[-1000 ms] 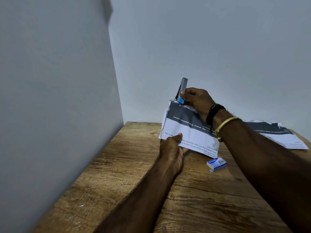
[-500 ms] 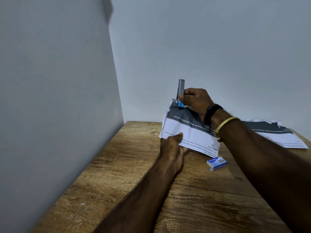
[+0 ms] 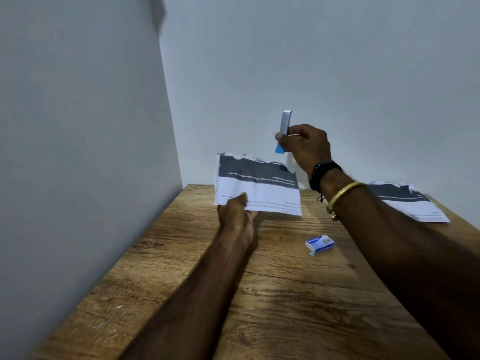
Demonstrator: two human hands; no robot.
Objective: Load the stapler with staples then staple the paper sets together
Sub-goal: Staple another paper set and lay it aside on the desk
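Stapler (image 3: 285,123) stands nearly upright, silver end up and blue end down, gripped by the right hand (image 3: 307,149), whose fingers curl round its lower half. Just below and left of the stapler, a printed paper set (image 3: 259,189) is held above the counter (image 3: 285,294), its near edge pinched by the left hand (image 3: 237,215). Well below the stapler, a small blue-and-white staple box (image 3: 320,244) lies on the wood. Far right of the stapler, a second paper set (image 3: 410,201) lies flat.
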